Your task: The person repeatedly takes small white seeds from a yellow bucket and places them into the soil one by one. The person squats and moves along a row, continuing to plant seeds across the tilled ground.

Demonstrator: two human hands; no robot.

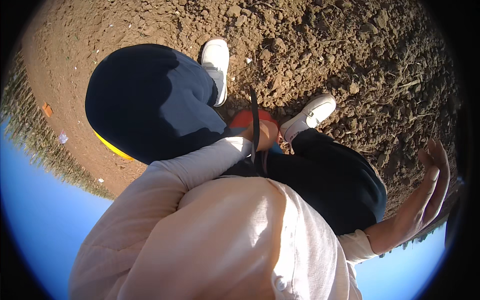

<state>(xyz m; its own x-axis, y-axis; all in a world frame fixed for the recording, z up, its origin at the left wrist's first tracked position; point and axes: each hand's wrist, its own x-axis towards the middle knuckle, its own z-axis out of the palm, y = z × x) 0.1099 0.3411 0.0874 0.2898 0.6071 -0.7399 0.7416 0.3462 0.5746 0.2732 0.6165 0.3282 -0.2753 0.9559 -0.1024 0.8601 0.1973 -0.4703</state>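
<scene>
My left hand is between my bent knees, at the end of a long pale sleeve. It is next to a red object low over the soil, with a bit of blue showing beside it. A narrow dark strip crosses in front of this hand, and I cannot tell whether it is a strap or a blade. The fingers are mostly hidden, so their grip is unclear. Out at the right side, my right hand is raised with its fingers apart and nothing in it.
Cloddy tilled soil spreads around my white shoes. Behind my left knee shows the edge of a yellow object. Farther left lie an orange brick-like piece and clear plastic litter, near dry vegetation.
</scene>
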